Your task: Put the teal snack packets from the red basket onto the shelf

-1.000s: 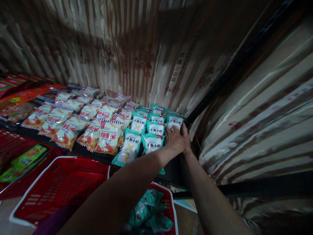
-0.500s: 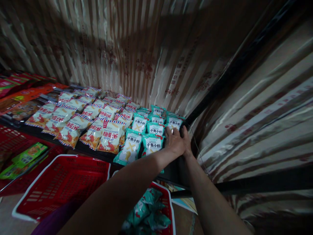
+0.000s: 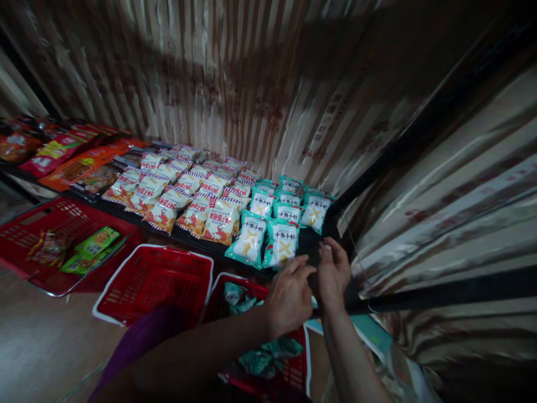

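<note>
- Hands off the packet: the rightmost teal packet (image 3: 318,208) lies face up at the right end of the teal group, near the shelf's dark frame; neither hand touches it, so its release looks complete.
- Left hand (image 3: 289,294) is over the front edge of the shelf (image 3: 309,242), just below the front teal packet (image 3: 283,243); its fingers are bent and partly spread, with nothing seen in the grip; whether a fingertip brushes that packet's lower edge, I cannot tell.
- Right hand (image 3: 334,271) is just beside the left, a narrow gap between them; its fingers are loosely curled and apart, not pinching anything that shows; bare dark shelf separates it from the rightmost packet.
- Teal packets stand in short, close rows, some overlapping; orange-and-white packets (image 3: 218,221) lie directly to their left on the same shelf.
- More teal packets (image 3: 260,361) lie in a red basket (image 3: 307,358) below the forearms; the left arm hides part of it, so their number is unclear.
</note>
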Motion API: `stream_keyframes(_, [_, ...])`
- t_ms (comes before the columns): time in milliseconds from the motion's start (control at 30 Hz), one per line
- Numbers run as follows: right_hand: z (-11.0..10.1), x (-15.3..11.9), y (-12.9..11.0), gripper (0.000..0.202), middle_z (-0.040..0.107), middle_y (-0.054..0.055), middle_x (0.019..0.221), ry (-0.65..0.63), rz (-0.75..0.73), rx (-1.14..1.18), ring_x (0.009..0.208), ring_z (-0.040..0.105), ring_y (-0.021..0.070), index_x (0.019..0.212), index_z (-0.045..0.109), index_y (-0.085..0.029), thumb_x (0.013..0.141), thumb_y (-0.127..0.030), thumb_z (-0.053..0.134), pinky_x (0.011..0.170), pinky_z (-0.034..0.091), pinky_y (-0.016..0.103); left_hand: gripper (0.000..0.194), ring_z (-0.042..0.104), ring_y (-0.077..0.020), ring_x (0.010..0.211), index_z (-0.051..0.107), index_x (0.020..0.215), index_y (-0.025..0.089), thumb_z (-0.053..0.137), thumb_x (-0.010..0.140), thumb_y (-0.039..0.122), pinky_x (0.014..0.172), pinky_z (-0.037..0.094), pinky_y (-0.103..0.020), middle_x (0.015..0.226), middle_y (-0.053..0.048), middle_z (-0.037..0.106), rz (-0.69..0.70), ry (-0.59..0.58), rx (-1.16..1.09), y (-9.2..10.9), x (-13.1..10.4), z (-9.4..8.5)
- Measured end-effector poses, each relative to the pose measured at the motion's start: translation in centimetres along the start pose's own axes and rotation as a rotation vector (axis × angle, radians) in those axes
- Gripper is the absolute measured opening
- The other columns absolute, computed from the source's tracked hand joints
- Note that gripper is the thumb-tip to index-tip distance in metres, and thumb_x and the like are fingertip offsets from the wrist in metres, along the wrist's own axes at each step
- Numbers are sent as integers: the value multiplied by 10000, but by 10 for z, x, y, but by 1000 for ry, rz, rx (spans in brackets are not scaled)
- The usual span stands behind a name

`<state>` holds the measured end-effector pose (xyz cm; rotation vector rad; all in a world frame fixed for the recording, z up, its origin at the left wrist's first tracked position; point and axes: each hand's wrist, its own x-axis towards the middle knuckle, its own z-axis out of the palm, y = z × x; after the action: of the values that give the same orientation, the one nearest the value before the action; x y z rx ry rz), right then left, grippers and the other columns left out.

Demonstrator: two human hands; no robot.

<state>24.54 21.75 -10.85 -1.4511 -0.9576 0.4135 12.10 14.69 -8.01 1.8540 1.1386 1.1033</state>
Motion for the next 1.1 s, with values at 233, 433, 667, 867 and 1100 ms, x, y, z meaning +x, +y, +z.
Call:
stream_keyframes(233, [-16,-169,6,424,649,118,1129,-183,156,-26,1056,598,231,1080,599,-178,795,-483,525,950,438,398,392,555,-172,1142,641,959,153,361,729,3,1017,429,-345,1220,-99,602,-327,49,-20,-67,-121,-6])
stream_keyframes(433, [-24,-253,53,450,728,120,939,-464,376,-185,930,664,287,834,698,-193,672,-575,526,864,505,414,328,633,-188,903,653,809,154,354,757,27,851,486,-318,914,-89,672,-528,-58,59,-99,-172,-20])
stream_keyframes(667, [-24,-277,37,384,717,106,1025,-507,247,-244,996,652,258,939,699,-182,726,-430,498,922,485,390,327,646,-207,897,662,809,169,365,766,42,845,490,-331,902,-86,692,-493,-16,113,-93,-188,-37])
stream_keyframes(867, [-26,-239,-3,423,694,120,1077,-351,19,-222,1010,640,253,1016,661,-179,779,-476,477,907,488,406,368,464,-236,1261,615,1120,147,402,824,94,1062,376,-420,1304,-128,540,-278,260,271,-87,-138,-61])
stream_keyframes(1100, [9,-112,-71,397,684,107,1083,-354,-362,-266,1014,626,223,1066,640,-176,873,-438,413,921,470,387,514,169,-308,1417,451,1330,176,488,822,107,1064,356,-498,1502,-164,273,74,338,551,-85,-57,-71])
